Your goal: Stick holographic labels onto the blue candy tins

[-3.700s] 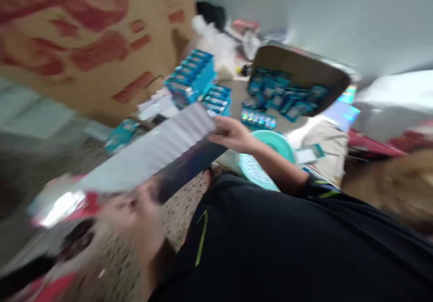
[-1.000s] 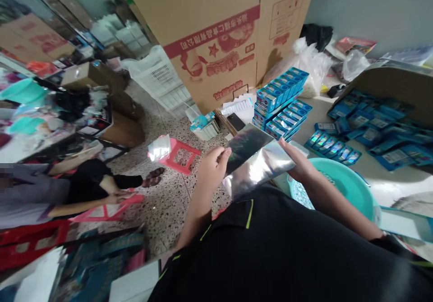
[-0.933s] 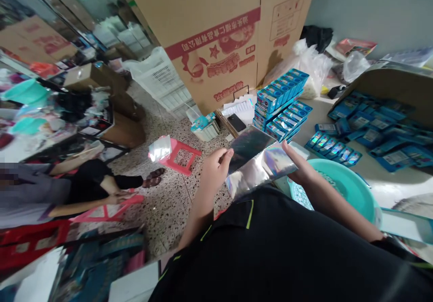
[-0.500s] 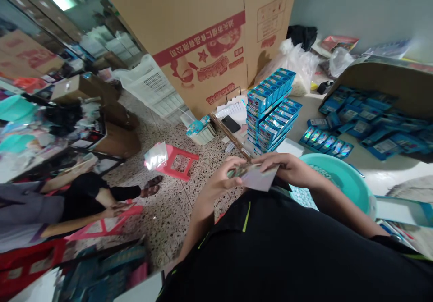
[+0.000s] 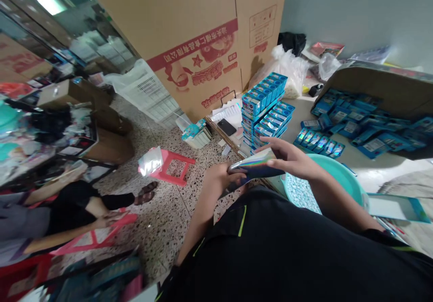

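Note:
In front of my body, both hands hold a flat, shiny sheet-like piece (image 5: 256, 162) with a rainbow sheen and a dark lower side. It may be a stack of cards or a flattened packet; I cannot tell which. My left hand (image 5: 219, 178) is closed round its left end. At the right end, my right hand (image 5: 293, 158) grips it between the thumb and the fingers. Beyond my right hand rises a pile of blue display boxes (image 5: 260, 108). A turquoise basin (image 5: 350, 182) stands under my right forearm, and a basket of small pale pellets (image 5: 302, 193) sits by it.
A big cardboard carton (image 5: 189, 18) stands ahead. An open box of blue packets (image 5: 375, 124) and a row of shiny packs (image 5: 320, 143) lie to the right. A black phone (image 5: 226, 127) rests near the table edge. On the left are a pink stool (image 5: 174, 167) and a seated person (image 5: 67, 212).
The held piece has turned, from a pale flat face to a shiny rainbow edge with a dark side. My right hand has shifted right and its fingers have spread. The view has swung slightly.

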